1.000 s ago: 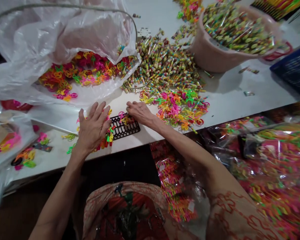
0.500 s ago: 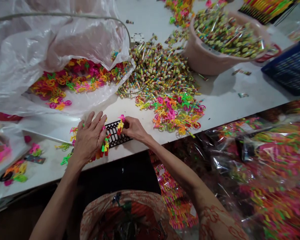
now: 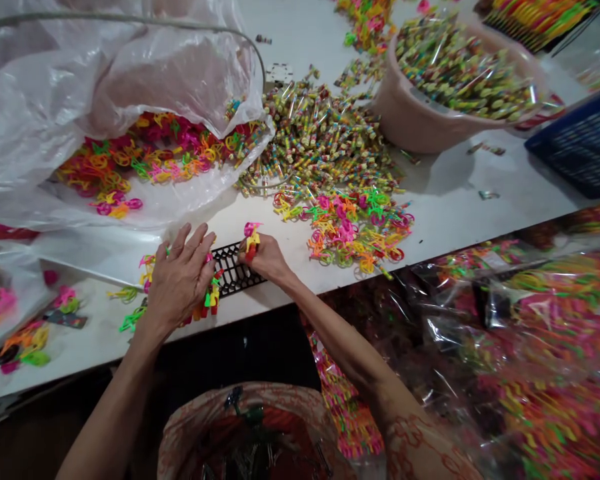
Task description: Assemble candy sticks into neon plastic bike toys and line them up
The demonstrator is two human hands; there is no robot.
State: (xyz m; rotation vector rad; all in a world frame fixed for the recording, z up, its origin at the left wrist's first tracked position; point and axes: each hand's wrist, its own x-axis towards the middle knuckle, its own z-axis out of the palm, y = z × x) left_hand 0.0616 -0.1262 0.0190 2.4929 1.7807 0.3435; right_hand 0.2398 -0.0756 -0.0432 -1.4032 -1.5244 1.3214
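My left hand (image 3: 180, 280) lies palm down, fingers apart, over colourful plastic pieces (image 3: 211, 297) set on a black lattice rack (image 3: 229, 268) near the table's front edge. The pieces under the palm are mostly hidden. Over the rack's right part, my right hand (image 3: 266, 258) pinches a small pink, yellow and red toy (image 3: 251, 241) between thumb and fingers. Beyond that hand, to the right, lies a loose heap of bright plastic pieces (image 3: 353, 230).
Behind is a pile of small candy-like tubes (image 3: 325, 137). A pink tub (image 3: 410, 120) of similar tubes and a blue basket (image 3: 580, 143) stand to the right. An open plastic bag (image 3: 45, 127) with colourful pieces lies left. Packed bags (image 3: 545, 320) sit below the table.
My right hand has shifted slightly to the right with the toy, which has turned a little. My left hand stays in place over the rack.
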